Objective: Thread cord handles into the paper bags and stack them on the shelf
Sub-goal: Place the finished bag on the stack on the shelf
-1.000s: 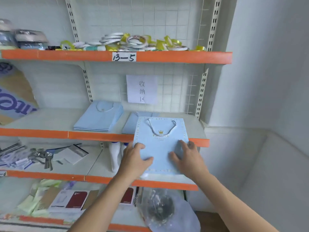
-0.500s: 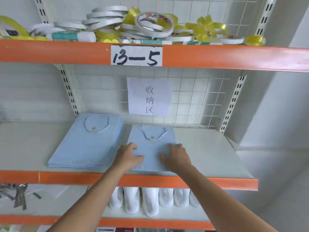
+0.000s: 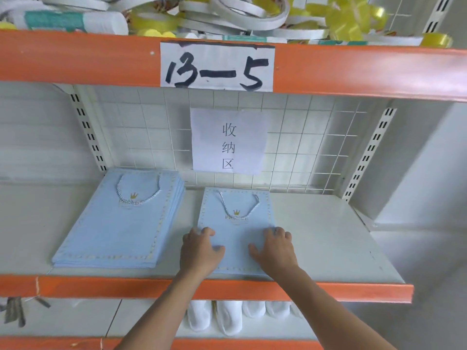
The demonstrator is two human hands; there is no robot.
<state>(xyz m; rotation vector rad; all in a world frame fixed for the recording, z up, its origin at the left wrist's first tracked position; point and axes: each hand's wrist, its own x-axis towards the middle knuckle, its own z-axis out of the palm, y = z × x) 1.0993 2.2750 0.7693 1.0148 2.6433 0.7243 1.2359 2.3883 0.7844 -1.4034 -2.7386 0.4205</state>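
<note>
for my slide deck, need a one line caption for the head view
Both hands press a blue paper bag flat on the shelf beside a bag stack.

Pale blue paper bag [image 3: 236, 231] (gold crown, white cord handle [image 3: 238, 205]) lies flat on shelf [image 3: 328, 238], beside bag stack [image 3: 118, 221]

A stockroom: I face orange-edged white metal shelving [image 3: 328, 248] hand-labelled "13-5" [image 3: 217, 66], a printed paper sign [image 3: 228, 142] on its wire grid, piled tape rolls [image 3: 227, 13] at upper centre.
</note>
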